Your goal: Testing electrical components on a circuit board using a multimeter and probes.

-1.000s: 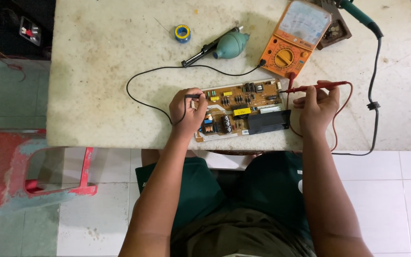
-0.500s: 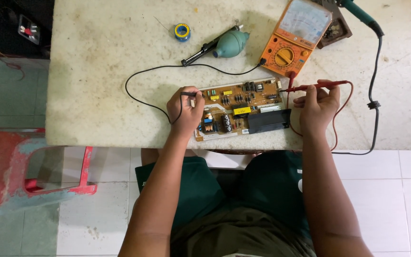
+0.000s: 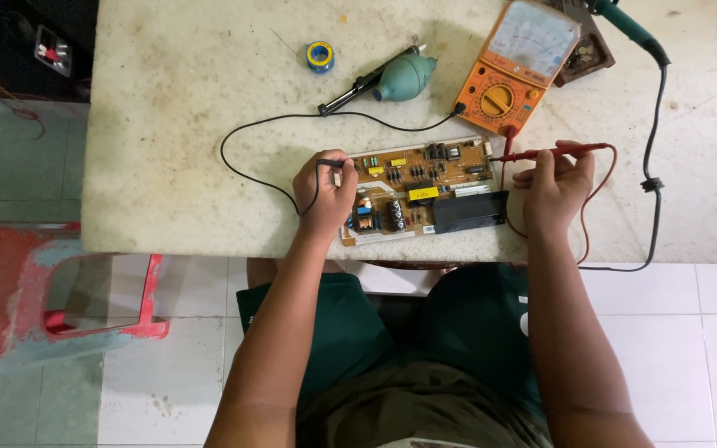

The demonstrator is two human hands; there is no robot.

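A brown circuit board (image 3: 425,191) lies near the front edge of the white table (image 3: 176,124). My left hand (image 3: 324,192) grips a black test probe (image 3: 331,163), its tip at the board's left end. My right hand (image 3: 553,184) holds a red test probe (image 3: 553,152), whose tip points at the board's upper right corner. Both leads run up to an orange analog multimeter (image 3: 516,66) behind the board.
A blue-green desoldering bulb pump (image 3: 392,76) and a small solder spool (image 3: 319,56) lie at the back. A soldering iron (image 3: 632,29) with a black cable rests at the back right. A red plastic stool (image 3: 68,290) stands on the floor to the left.
None of the objects has shifted; both hands keep their probes on the board, with only a slight shift of the left hand.
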